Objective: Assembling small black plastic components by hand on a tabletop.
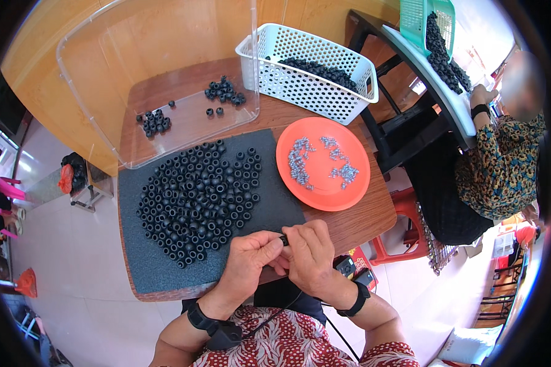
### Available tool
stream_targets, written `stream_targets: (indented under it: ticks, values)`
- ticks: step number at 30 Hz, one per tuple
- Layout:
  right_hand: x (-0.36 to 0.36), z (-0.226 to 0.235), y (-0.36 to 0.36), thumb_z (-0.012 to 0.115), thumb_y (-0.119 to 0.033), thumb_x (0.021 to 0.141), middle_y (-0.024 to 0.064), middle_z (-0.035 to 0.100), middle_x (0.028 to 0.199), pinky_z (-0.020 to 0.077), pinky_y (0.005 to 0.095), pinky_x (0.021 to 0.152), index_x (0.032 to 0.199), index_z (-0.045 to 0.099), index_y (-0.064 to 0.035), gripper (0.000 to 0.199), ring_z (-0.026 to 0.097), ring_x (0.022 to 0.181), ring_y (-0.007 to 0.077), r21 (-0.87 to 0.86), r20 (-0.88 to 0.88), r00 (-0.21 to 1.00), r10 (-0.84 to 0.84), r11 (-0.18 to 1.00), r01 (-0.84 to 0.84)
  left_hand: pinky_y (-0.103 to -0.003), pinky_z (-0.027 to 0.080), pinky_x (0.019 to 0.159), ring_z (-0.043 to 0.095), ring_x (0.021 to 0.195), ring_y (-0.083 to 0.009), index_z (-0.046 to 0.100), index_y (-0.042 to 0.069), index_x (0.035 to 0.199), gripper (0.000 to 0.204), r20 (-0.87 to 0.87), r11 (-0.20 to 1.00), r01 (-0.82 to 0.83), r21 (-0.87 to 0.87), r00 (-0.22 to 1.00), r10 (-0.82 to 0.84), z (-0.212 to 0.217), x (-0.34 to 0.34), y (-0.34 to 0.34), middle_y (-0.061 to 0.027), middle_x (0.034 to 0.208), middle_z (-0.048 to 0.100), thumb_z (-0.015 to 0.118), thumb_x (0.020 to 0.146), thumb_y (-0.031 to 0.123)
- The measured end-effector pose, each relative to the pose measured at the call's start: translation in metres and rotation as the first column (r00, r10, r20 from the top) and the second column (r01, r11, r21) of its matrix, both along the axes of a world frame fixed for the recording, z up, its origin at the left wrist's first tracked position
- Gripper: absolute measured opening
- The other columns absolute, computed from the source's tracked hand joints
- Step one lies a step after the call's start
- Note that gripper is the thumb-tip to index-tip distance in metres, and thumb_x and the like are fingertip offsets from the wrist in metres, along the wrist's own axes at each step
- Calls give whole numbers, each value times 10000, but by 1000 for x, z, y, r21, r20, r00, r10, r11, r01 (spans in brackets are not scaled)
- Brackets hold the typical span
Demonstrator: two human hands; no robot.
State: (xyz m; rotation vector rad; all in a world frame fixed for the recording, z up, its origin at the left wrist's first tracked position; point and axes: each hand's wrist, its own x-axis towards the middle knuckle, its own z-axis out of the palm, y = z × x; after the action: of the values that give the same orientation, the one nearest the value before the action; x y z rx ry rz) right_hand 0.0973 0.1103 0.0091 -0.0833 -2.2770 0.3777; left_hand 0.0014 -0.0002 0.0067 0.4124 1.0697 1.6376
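My left hand and my right hand meet at the table's near edge, both closed with fingertips pinched together. Between them shows a small black round part, partly covered by the fingers. Whether a second tiny piece is there too is hidden. Just beyond the left hand, a spread of hollow black round parts lies on a dark grey mat. An orange-red plate, ahead of the right hand, carries small silvery pieces in two groups.
A clear plastic bin with a few black parts stands at the far left of the wooden table. Behind the plate is a white perforated basket of black parts. At right, another person sits by a white-topped table with a green basket.
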Motion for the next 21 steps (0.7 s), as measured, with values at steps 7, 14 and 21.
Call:
stream_targets:
  ticks: [7,14,21]
  values:
    - [-7,0,-1,622,-37,497,152,521,743,353,355,507,890,548,125,431,482,627,264,122,-40,999,4,993,1,-229,483,602,590,653,-122,605,-52,933,228,13,995,-95,7,995,95,1,3,1,-72,775,627,522,912,160]
    - [-8,9,16,646,-56,546,152,547,760,386,364,526,856,575,88,349,489,625,279,75,-1,999,54,996,-54,-238,486,605,598,677,-128,595,-66,996,267,3,997,-67,24,998,67,-1,3,6,-87,795,632,506,924,175]
    - [-63,83,129,635,-33,713,171,548,762,404,424,622,805,594,16,113,516,730,346,69,-111,975,-190,978,198,-255,504,606,610,720,-167,545,-73,1080,302,55,999,-26,33,998,25,-3,-4,6,-151,883,636,482,936,185]
